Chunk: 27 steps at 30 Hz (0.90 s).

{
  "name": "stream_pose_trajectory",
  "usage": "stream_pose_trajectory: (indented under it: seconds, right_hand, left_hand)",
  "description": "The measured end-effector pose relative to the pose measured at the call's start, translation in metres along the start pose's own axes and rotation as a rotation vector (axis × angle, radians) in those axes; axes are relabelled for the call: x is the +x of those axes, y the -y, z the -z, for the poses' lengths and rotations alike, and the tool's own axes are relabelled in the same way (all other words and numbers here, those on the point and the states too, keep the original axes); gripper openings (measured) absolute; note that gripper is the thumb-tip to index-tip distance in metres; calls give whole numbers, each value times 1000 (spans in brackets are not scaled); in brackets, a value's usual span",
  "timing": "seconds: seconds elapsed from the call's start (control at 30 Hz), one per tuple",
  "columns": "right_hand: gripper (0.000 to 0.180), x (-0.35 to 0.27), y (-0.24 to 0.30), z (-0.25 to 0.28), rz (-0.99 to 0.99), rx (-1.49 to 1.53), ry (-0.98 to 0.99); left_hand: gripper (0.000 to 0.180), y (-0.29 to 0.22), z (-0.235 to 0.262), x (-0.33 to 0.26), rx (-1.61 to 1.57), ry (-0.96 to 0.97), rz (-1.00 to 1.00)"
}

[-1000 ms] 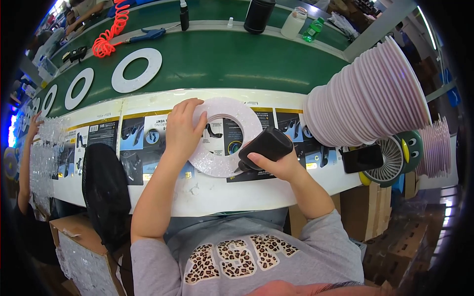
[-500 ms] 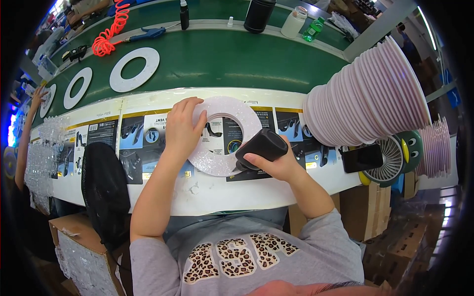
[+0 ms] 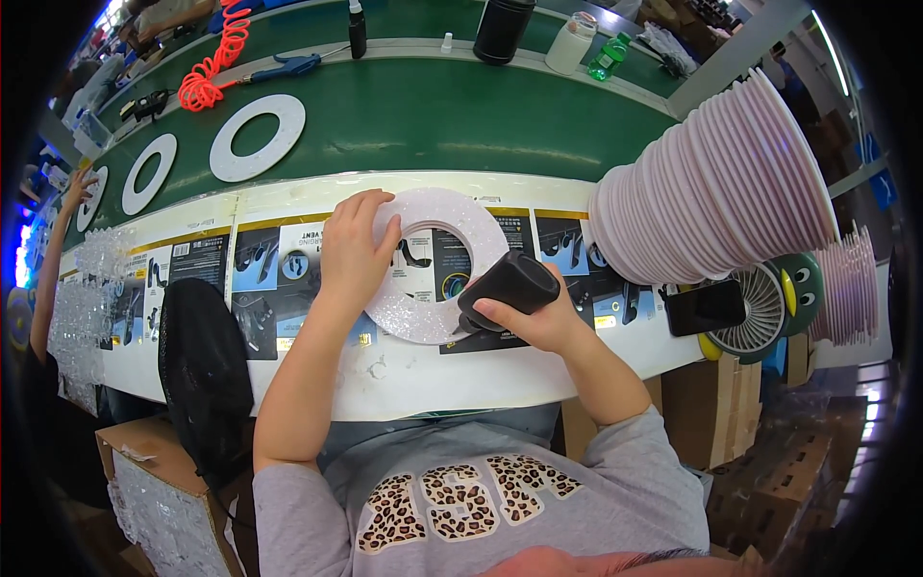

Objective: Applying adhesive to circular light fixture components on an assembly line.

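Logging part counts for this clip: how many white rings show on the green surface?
3: one white ring upper left of the left hand, a second ring left of that one, a third ring farther left at a co-worker's hand. Others may hide past it.

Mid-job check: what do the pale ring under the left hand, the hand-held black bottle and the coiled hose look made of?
Pale ring: perhaps plastic or coated board; sparkling speckles cover its flat face.
Black bottle: likely plastic; smooth, opaque, with a soft sheen.
Coiled hose: probably flexible plastic; glossy orange-red loops wound in a spiral.
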State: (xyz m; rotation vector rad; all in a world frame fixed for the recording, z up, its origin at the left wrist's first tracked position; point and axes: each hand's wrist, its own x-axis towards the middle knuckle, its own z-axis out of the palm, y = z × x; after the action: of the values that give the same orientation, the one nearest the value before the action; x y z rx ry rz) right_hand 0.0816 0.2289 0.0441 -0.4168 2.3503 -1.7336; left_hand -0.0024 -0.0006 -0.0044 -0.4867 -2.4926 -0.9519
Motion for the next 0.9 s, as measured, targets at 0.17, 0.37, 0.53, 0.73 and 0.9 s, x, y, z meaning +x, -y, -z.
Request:
stream_pose_trajectory:
  seconds: [0.17, 0.37, 0.53, 0.73, 0.9]
  right_hand:
    - [20, -3, 1, 8, 12, -1, 14]
    - [25, -2, -1, 4, 0, 287, -81]
    - [30, 0, -2, -3, 65, 242, -66]
    - [34, -5, -3, -9, 120, 73, -197]
    - [37, -1, -4, -13, 95, 186, -184]
  left_hand:
    - [25, 0, 1, 0, -7, -7, -4]
    - [25, 1, 1, 0, -1, -12, -1]
    - [25, 5, 3, 1, -21, -35, 21]
    - [26, 11, 7, 5, 11, -80, 24]
    - [26, 12, 8, 6, 12, -83, 27]
